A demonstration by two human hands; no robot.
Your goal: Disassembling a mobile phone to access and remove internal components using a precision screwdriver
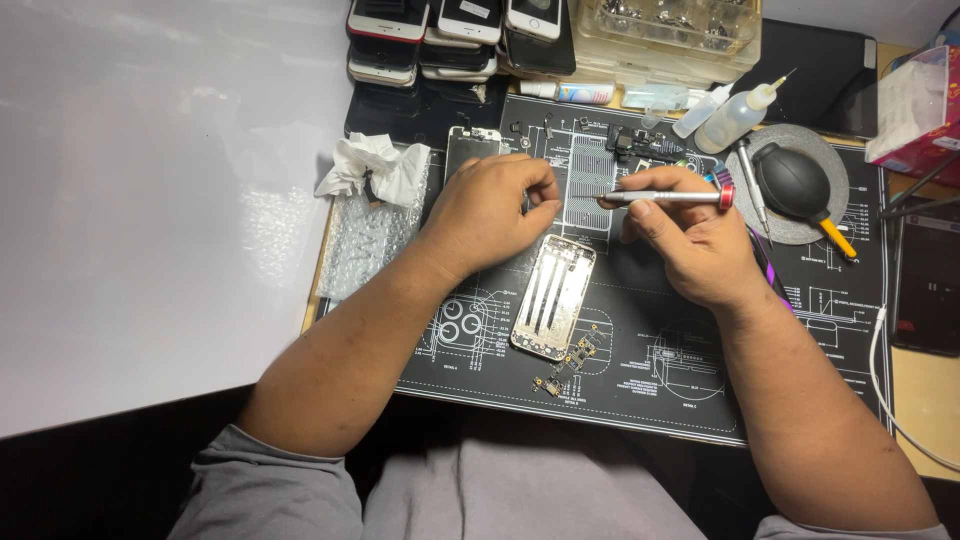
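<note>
The left hand (pixel 490 205) curls its fingertips inward, so whatever sits between them is hidden. The right hand (pixel 690 240) covers the middle of the slim silver screwdriver with a red end cap (pixel 670 197), and its tip is too small to make out. The stack of flat smartphones (pixel 450 35) at the far edge is cut off by the top of the frame, as is the clear plastic parts box (pixel 670 30) beside it. The pink box (pixel 915 105) at far right runs past the frame edge. The small screws and parts (pixel 640 145) on the black printed work mat (pixel 640 380) are too tiny to identify.
</note>
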